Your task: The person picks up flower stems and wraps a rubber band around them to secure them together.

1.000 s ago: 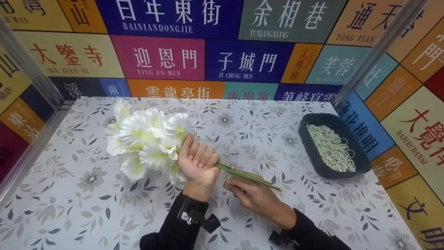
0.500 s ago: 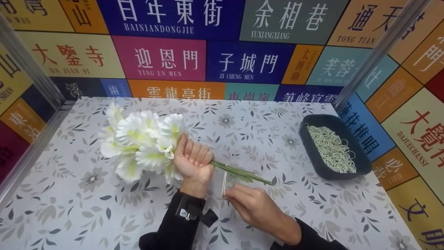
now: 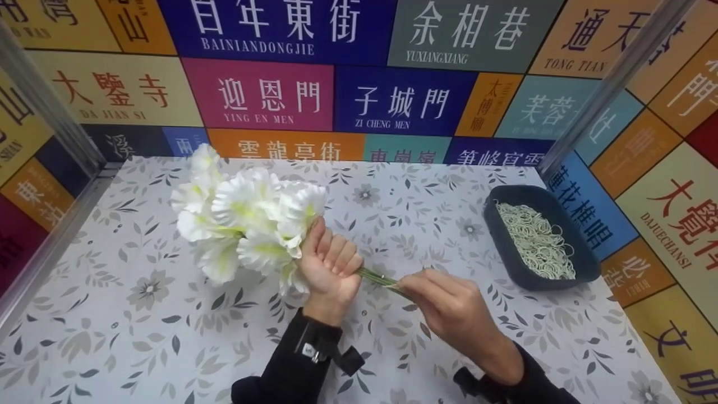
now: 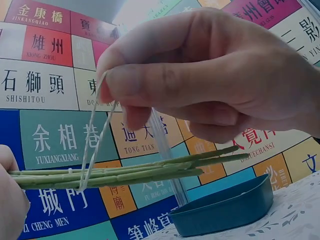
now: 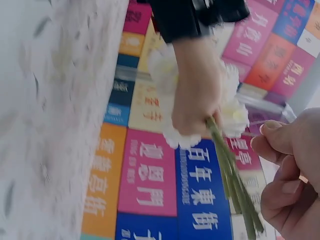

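Note:
In the head view my left hand (image 3: 331, 272) grips a bunch of white artificial flowers (image 3: 252, 216) just below the blooms, its fingers wrapped round the green stems. The stems (image 4: 140, 172) point right, and their cut ends show in the left wrist view. A thin pale rubber band (image 4: 85, 179) loops round them. My right hand (image 3: 457, 306) pinches the far end of that band between thumb and forefinger, stretching it into two strands above the stems. From the head, this hand overlaps the stem ends.
A dark, deep plastic box (image 3: 586, 272) holding a heap of pale rubber bands (image 3: 535, 241) stands at the right on the flower-patterned tabletop (image 3: 392, 365). Panels with colourful printed signs (image 3: 258, 92) and metal posts (image 3: 608, 84) enclose the back and sides.
My right hand first drew the band down toward me, then rose up and right over the stem ends. My left hand and the flowers shifted slightly left, then back right and upward.

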